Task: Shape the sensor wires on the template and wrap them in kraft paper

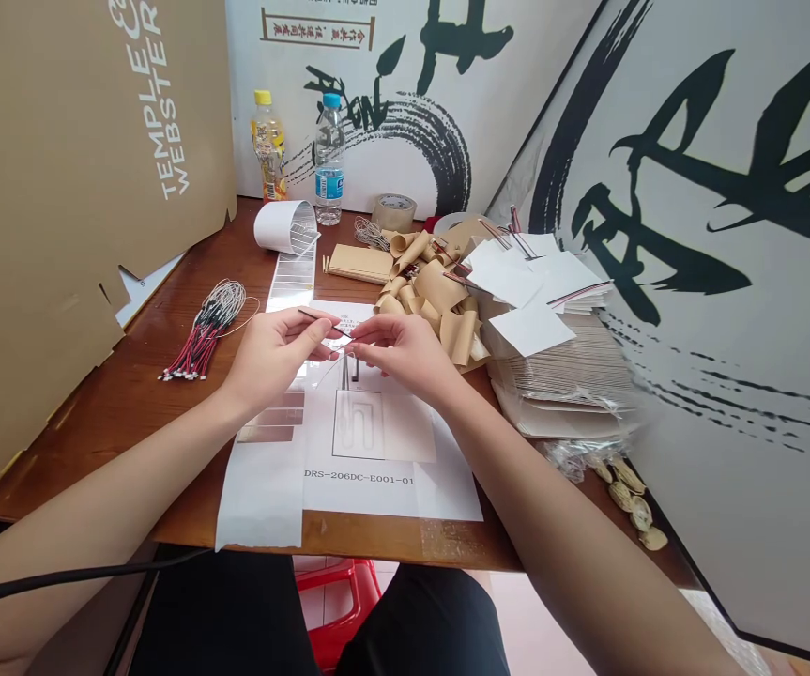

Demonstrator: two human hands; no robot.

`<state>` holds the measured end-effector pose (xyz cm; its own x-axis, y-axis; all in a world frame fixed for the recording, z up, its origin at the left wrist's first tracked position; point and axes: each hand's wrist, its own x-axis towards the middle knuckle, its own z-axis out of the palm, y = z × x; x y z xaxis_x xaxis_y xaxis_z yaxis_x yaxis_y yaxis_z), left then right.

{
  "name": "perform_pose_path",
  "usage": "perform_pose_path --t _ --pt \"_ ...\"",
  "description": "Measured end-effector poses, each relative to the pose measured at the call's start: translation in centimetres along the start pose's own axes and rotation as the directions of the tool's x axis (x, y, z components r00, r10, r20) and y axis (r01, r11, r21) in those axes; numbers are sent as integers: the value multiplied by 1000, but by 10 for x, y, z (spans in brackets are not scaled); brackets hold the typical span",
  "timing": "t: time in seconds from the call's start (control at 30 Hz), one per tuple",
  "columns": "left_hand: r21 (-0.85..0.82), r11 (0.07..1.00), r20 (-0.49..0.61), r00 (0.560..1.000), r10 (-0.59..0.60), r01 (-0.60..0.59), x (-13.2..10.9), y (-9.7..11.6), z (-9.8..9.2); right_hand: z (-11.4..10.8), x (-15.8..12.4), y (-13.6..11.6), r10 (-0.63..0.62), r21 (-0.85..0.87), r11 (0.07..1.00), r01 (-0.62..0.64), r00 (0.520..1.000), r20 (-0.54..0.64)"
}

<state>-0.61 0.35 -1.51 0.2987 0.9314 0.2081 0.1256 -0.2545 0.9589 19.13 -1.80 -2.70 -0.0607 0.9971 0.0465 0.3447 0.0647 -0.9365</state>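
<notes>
Thin black wire (321, 320) is being pinched by the left hand (274, 355) and right hand (405, 355), both narrow — light, springy, best held near its end.

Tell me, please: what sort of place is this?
Probably a small electronics assembly workspace: a wooden desk holds a bundle of red-and-black wire leads, a printed sheet marked DRS-206DC-E001-01, and a stack of sheets.

Wire bundle (202, 330) — left of printed sheet (390, 493)
</notes>
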Motion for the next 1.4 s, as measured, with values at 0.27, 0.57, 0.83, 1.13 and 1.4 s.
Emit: perform_pose_path --t 0.27,0.57,0.83,1.13,1.4 --pt "-44 998 18 999 -48 49 0 -2 1 5 1 4 -288 -413 875 253 957 -26" --pt "38 999 -16 1000 12 -11 1 -4 0 7 1 6 -447 -479 797 367 893 -59" --pt "535 725 51 873 484 -434 1 -12 -2 4 4 11 -506 -434 797 421 857 -99" --pt "591 658 196 874 444 -467 6 -25 -7 4 8 21 -339 -406 868 284 938 -68" --pt "588 680 238 897 372 -438 5 -24 -6 7 9 27 -306 -440 856 272 952 -6"
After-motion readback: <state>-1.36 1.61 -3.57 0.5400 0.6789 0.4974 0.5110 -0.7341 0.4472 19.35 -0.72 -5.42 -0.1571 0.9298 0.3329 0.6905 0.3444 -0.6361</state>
